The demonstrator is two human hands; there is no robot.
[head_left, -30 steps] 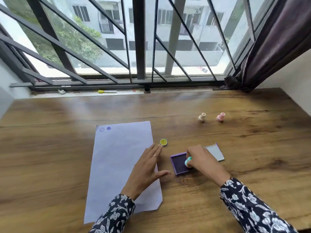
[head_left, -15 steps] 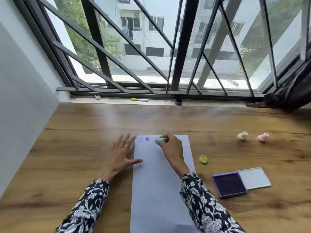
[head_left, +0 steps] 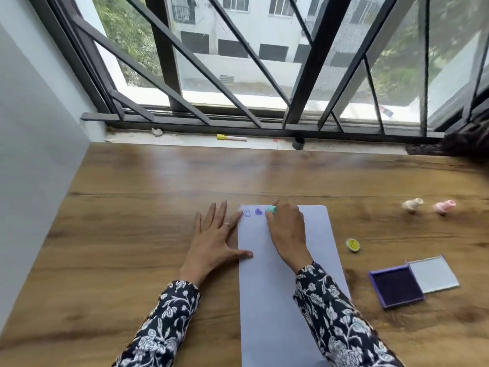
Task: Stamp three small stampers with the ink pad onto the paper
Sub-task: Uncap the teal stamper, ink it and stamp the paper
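Observation:
A pale sheet of paper [head_left: 280, 287] lies lengthwise on the wooden table [head_left: 132, 234]. Two purple prints [head_left: 252, 212] sit near its far left corner. My right hand [head_left: 287, 229] grips a small teal stamper [head_left: 271, 209], pressed on the paper just right of those prints. My left hand [head_left: 214, 237] lies flat with fingers spread, thumb and fingertips on the paper's left edge. The open purple ink pad [head_left: 396, 286] with its clear lid [head_left: 434, 274] rests to the right. A yellow cap [head_left: 353, 245], a cream stamper [head_left: 412, 204] and a pink stamper [head_left: 444, 206] lie further right.
A grey wall [head_left: 34, 154] bounds the table on the left. A barred window runs along the back, with a yellow-capped marker [head_left: 231, 138] and a small black cylinder [head_left: 298, 143] on the sill. A dark curtain [head_left: 465, 144] bunches at the back right.
One second ago my right hand held the teal stamper on the ink pad. It then carried it left to the paper's far end. My left hand shifted to the paper's left edge.

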